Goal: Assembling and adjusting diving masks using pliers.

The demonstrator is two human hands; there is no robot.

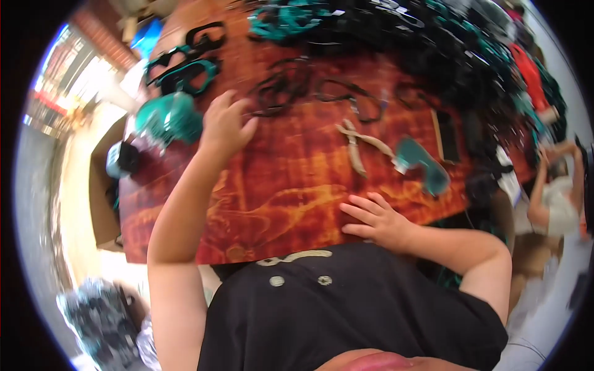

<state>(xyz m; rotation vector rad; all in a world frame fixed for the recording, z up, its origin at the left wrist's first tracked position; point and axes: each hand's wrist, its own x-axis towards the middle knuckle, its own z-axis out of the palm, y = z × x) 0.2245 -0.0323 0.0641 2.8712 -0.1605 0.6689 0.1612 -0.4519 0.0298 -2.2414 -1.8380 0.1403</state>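
While your left hand (224, 125) stretches out across the red-brown table (291, 198), its grip is loose and empty, fingertips just short of a tangle of black goggle straps (281, 93), with teal goggles (172, 117) just to its left. Your right hand (374, 219) lies flat and open at the near edge, holding nothing. It looks like a reach to pick up: next, close cleanly on one strap. Cream-handled pliers (359, 145) lie between your hands.

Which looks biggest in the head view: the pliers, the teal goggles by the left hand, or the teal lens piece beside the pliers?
1. Teal goggles, clearly largest.
2. and 3. Pliers and teal lens piece look about alike, so I won't rank them; fisheye bending makes it unsure.
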